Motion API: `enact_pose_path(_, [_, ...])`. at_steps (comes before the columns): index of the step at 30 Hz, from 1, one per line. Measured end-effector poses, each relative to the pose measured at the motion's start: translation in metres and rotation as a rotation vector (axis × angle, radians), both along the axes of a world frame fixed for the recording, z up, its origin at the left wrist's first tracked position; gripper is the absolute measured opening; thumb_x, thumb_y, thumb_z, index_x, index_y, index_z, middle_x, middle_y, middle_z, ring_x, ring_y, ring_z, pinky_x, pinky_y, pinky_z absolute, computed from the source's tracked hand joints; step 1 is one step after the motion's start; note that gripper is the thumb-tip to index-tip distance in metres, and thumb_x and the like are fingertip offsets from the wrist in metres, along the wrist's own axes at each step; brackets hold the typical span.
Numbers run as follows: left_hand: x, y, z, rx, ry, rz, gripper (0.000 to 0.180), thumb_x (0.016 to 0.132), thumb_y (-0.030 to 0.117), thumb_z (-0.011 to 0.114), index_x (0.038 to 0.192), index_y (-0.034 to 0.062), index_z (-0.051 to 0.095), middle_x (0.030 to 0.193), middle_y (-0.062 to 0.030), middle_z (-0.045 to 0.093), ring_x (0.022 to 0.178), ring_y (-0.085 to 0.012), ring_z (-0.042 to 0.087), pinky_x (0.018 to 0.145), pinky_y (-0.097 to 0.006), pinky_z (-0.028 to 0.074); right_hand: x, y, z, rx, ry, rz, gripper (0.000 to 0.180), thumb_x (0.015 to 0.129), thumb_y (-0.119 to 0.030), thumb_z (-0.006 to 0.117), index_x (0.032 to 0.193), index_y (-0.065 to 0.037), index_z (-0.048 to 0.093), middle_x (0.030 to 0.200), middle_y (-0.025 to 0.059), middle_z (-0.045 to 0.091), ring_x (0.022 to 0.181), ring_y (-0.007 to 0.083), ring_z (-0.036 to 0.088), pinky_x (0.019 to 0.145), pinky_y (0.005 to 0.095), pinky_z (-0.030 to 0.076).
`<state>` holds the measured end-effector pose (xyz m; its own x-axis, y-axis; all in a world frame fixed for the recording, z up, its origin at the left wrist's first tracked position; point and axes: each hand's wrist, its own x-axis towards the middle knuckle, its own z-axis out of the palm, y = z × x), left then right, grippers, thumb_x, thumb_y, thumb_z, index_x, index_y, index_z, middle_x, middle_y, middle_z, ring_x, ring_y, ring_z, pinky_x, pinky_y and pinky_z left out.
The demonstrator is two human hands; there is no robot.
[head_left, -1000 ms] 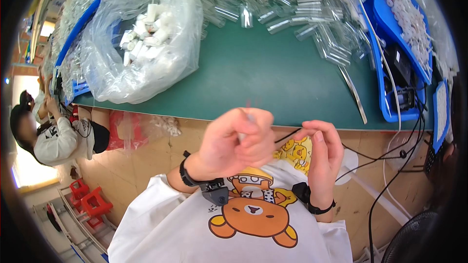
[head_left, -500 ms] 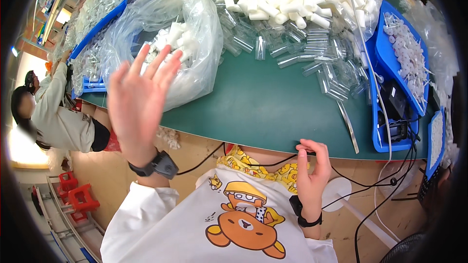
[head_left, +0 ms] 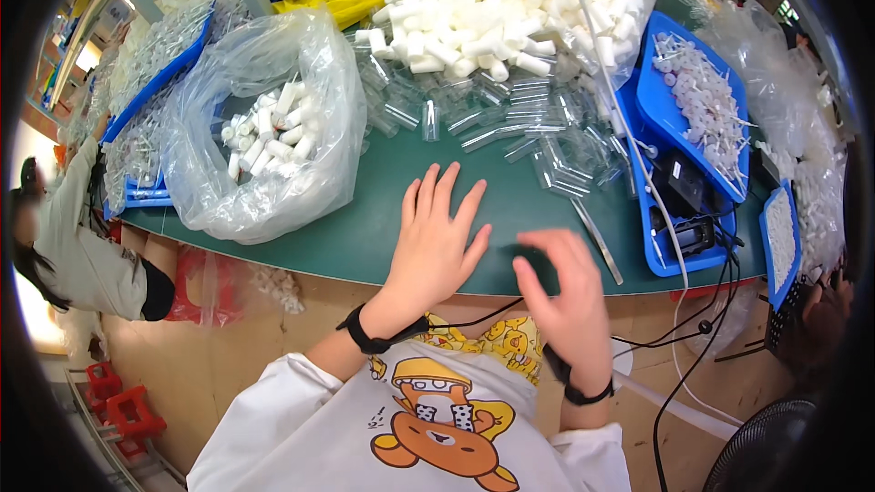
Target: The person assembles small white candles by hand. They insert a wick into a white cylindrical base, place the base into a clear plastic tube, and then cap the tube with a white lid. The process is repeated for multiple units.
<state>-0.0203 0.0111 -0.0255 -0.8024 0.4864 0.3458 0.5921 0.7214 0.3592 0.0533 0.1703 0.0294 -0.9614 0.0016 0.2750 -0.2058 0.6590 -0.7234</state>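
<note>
The green worktop [head_left: 273,246] carries clear tubes [head_left: 510,123]; near them, the left hand [head_left: 437,237] and right hand [head_left: 565,296] hover released, empty.

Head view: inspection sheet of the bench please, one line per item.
Surface: green table, bare strip by the hands.
Job's things: clear tubes scattered; white caps heaped behind.
Clutter: plastic bag of caps at left; blue trays at right.
Grippers: left hand open, flat over the table; right hand open, blurred, empty.
Cables: black wires hang off the right edge.
Surroundings: another person at left; red stools below.
</note>
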Motion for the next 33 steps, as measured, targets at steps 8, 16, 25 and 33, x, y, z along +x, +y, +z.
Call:
enact_pose_path(8, [0.002, 0.0, 0.003, -0.001, 0.021, -0.005, 0.046, 0.083, 0.023, 0.059, 0.125, 0.0064, 0.05, 0.132, -0.0212, 0.039, 0.125, -0.0393, 0.033, 0.104, -0.049, 0.024, -0.158, 0.043, 0.022, 0.57, 0.198, -0.173, 0.012, 0.075, -0.012, 0.061, 0.079, -0.001, 0.059, 0.076, 0.0173, 0.061, 0.076, 0.0346, 0.061, 0.068, 0.0431, 0.048])
enact_pose_path(16, [0.001, -0.001, 0.008, 0.142, -0.051, -0.031, 0.042, 0.083, 0.017, 0.058, 0.122, 0.0036, 0.05, 0.129, -0.0197, 0.043, 0.123, -0.0363, 0.036, 0.104, -0.045, 0.025, -0.208, 0.049, 0.001, 0.836, 0.337, -0.248, 0.008, 0.068, -0.004, 0.059, 0.076, -0.004, 0.059, 0.076, 0.0136, 0.061, 0.079, 0.0283, 0.059, 0.068, 0.0382, 0.045])
enact_pose_path(25, [-0.006, 0.013, 0.04, 1.415, -0.999, -0.296, 0.039, 0.097, 0.02, 0.044, 0.13, 0.0001, 0.041, 0.118, -0.0094, 0.052, 0.103, -0.013, 0.053, 0.087, -0.028, 0.043, -0.07, 0.001, 0.042, 0.063, -0.02, 0.213, 0.02, 0.077, -0.014, 0.065, 0.084, 0.001, 0.055, 0.079, 0.0147, 0.059, 0.075, 0.0307, 0.058, 0.066, 0.0371, 0.047])
enact_pose_path(33, [-0.007, 0.014, 0.051, 1.205, -0.751, -0.208, 0.023, 0.09, 0.015, 0.058, 0.108, 0.0018, 0.059, 0.095, -0.005, 0.061, 0.087, -0.0109, 0.056, 0.078, -0.024, 0.044, -0.006, -0.016, 0.04, 0.104, 0.063, 0.071, 0.034, 0.078, -0.02, 0.068, 0.097, 0.001, 0.051, 0.089, 0.0164, 0.051, 0.083, 0.0334, 0.051, 0.072, 0.04, 0.043])
